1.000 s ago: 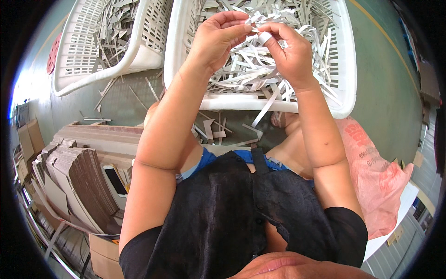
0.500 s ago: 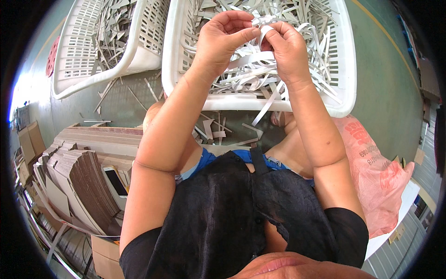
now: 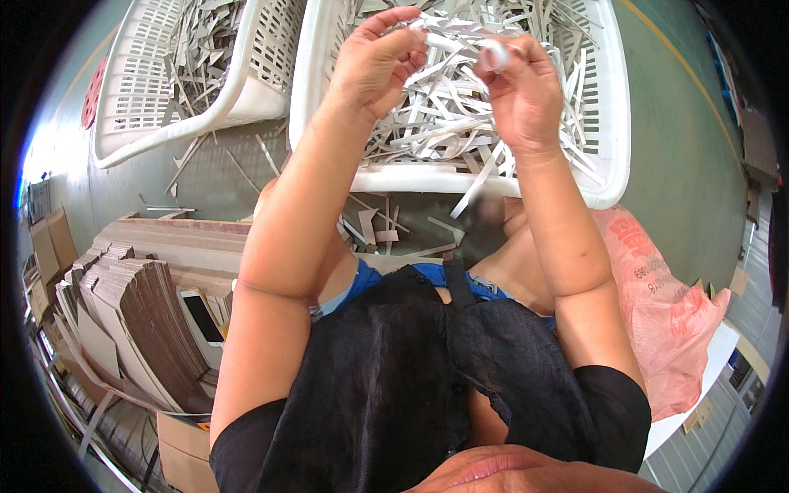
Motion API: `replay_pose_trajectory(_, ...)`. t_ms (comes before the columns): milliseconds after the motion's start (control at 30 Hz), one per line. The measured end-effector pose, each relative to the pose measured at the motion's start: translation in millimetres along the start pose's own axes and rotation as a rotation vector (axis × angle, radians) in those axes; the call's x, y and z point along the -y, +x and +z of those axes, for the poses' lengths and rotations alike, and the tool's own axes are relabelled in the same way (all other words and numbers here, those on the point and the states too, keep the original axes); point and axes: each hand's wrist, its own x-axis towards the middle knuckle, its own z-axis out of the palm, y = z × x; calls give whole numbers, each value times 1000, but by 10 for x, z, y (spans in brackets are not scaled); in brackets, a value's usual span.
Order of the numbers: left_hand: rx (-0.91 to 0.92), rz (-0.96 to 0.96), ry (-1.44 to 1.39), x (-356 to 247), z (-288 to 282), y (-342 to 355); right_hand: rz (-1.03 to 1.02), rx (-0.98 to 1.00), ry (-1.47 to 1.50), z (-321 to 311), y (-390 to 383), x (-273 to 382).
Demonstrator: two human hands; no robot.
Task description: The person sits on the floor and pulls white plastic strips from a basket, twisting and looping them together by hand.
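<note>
Both my hands are raised over a white plastic basket point(image 3: 394, 179) heaped with loose white and grey strips point(image 3: 448, 123). A white strip point(image 3: 444, 41) stretches between them. My left hand point(image 3: 374, 66) pinches its left end between thumb and finger, the other fingers loosely curled. At the other side, my right hand point(image 3: 526, 94) closes on the strip, and a white loop point(image 3: 496, 56) curls up at its fingertips. Whether the loop and the stretched part are one piece, I cannot tell.
A second white basket point(image 3: 168, 131) with grey offcuts stands at the left. Stacked cardboard point(image 3: 152, 320) and a phone point(image 3: 201, 316) lie beside my left arm. A pink printed bag point(image 3: 657, 320) is at my right. Scraps point(image 3: 386, 230) litter the floor between my legs.
My hands have moved apart, the left going left and the right a little right. The white strip now spans the gap between them, and a loop shows at my right fingertips.
</note>
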Motion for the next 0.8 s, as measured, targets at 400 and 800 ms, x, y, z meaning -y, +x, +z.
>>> replay_pose_trajectory(400, -119, 101, 76, -216, -112, 31, -238, -1101, 88, -904, 305, 1155)
replay_pose_trajectory(800, 48, -141, 207, -265, 107, -90, -1031, -640, -1008, -1148, 182, 1448)
